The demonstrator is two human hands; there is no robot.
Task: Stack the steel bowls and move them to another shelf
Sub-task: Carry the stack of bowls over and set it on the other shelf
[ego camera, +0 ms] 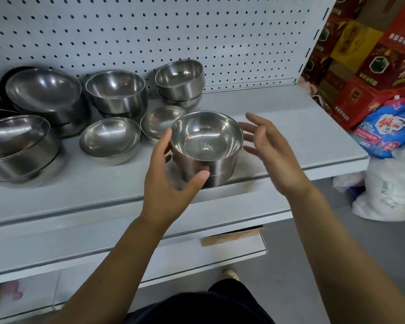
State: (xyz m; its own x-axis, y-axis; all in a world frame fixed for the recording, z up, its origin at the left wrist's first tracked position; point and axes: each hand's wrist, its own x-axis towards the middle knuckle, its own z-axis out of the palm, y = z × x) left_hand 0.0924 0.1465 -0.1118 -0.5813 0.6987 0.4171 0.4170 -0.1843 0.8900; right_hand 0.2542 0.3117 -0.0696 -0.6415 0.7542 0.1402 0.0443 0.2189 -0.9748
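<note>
A stack (208, 168) of two steel bowls sits at the front edge of the grey shelf (278, 113), one nested in the other, both upright. The left hand (171, 183) has its grip curled round the stack's left side: the thumb (200, 177) lies against the front wall where the two bowls meet, and the fingers (166, 142) wrap the rim at the far left. The right hand (271, 150) hangs just beside the stack on the right, its grip spread wide and holding nothing; whether its fingertips touch the rim I cannot tell.

Behind the stack, close to it, a shallow bowl (159, 120) rests on the shelf. Further back a tilted pair (180, 83) leans at the pegboard (150, 31), with a deeper pair (117, 92) to its left. A lone bowl (110, 139) lies in front of those, and larger bowls (45, 92) crowd the shelf's left end.

Past the shelf's right end stand red boxes (360, 99), a blue packet (384, 129) and a white bag (388, 190) on the floor.
</note>
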